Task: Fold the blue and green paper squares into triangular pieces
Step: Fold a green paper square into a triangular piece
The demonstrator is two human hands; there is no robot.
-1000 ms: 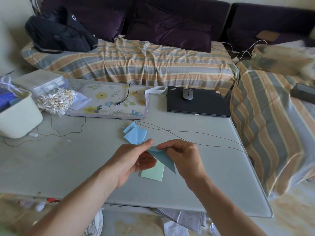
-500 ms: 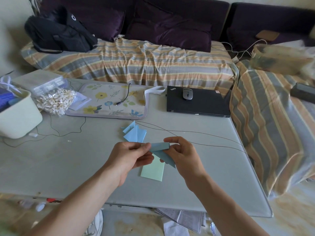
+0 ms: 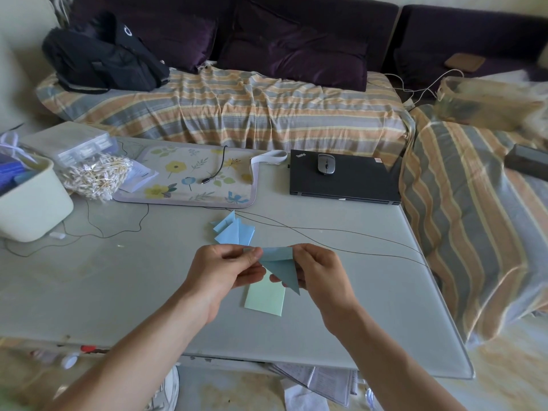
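A blue paper piece [image 3: 280,266] hangs in the air above the table, folded into a downward-pointing triangle with its top strip turned over. My left hand [image 3: 225,269] pinches its left top corner between thumb and fingers. My right hand [image 3: 318,272] pinches its right top edge. Flat on the grey table [image 3: 118,286] under the hands lies a pale green paper square [image 3: 264,299], partly hidden by them. A small heap of folded blue pieces [image 3: 234,229] sits just beyond the hands.
A closed black laptop [image 3: 345,180] with a mouse [image 3: 326,164] on it lies at the back right. A floral mat [image 3: 192,176], a bag of cotton swabs [image 3: 95,176] and a cream bin [image 3: 28,203] stand at the back left. Thin black cables [image 3: 326,232] cross the table.
The top of the blue piece has been folded over toward me into a strip. Both hands rose slightly and keep pinching the paper.
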